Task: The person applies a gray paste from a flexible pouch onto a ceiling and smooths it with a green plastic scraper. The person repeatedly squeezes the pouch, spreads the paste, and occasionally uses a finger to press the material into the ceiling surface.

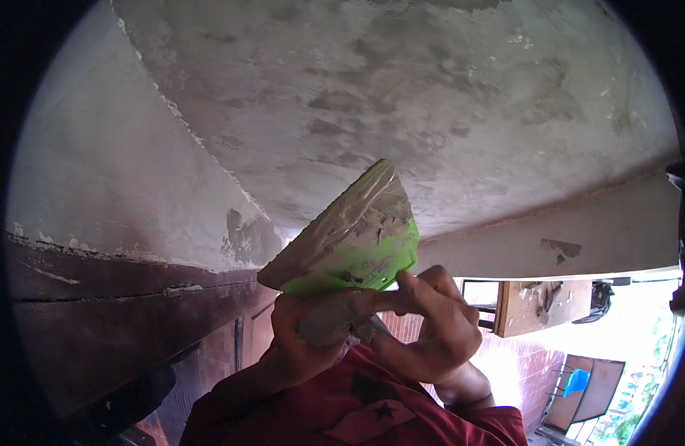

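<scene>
Both hands (pixel 372 327) clenched on my green trowel (pixel 350 241), blade angled up-right, just under the plastered ceiling (pixel 402 97).

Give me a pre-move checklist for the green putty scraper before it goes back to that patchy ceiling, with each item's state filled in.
1. Hold on the green scraper: ok, the left hand wraps its handle and the right hand has fingers against its lower edge.
2. Blade loaded: ok, grey putty covers most of it.
3. Blade edge clean and straight: cannot tell, dried putty hides it.
4. Blade contact with the ceiling: not ok, the scraper is held below it.
5. Ceiling surface even: not ok, dark and pale patches show.
6. Footing under the person: cannot tell, out of view.
</scene>
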A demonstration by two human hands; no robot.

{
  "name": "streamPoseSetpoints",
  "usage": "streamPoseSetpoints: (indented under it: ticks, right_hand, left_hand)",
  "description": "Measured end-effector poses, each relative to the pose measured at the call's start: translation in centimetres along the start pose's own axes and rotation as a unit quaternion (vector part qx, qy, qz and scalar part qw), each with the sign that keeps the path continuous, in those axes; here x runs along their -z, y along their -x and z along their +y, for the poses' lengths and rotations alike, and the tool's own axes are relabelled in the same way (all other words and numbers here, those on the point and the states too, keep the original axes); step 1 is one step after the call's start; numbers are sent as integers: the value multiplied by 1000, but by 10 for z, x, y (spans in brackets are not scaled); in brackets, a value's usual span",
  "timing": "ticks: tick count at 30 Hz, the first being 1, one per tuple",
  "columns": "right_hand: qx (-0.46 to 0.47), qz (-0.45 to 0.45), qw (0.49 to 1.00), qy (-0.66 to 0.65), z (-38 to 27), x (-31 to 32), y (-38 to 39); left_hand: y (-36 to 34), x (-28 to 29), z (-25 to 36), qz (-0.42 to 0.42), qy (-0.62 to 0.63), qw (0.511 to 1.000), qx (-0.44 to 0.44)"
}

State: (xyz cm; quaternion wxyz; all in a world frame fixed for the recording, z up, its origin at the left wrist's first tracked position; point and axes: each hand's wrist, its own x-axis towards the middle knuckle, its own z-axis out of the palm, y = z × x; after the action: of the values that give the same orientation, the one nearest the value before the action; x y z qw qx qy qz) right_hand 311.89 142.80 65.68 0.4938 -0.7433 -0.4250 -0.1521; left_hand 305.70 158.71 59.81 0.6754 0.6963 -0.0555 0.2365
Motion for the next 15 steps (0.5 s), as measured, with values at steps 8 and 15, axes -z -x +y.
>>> streamPoseSetpoints:
  ticks: [8,15]
  right_hand:
    - [6,7,1000,-12,10,1,-10]
    - [-24,-10,994,-106,17,0,-8]
  left_hand:
    - [6,7,-9,-37,-46,998,-19]
    - [3,10,-17,-102,-68,990,-72]
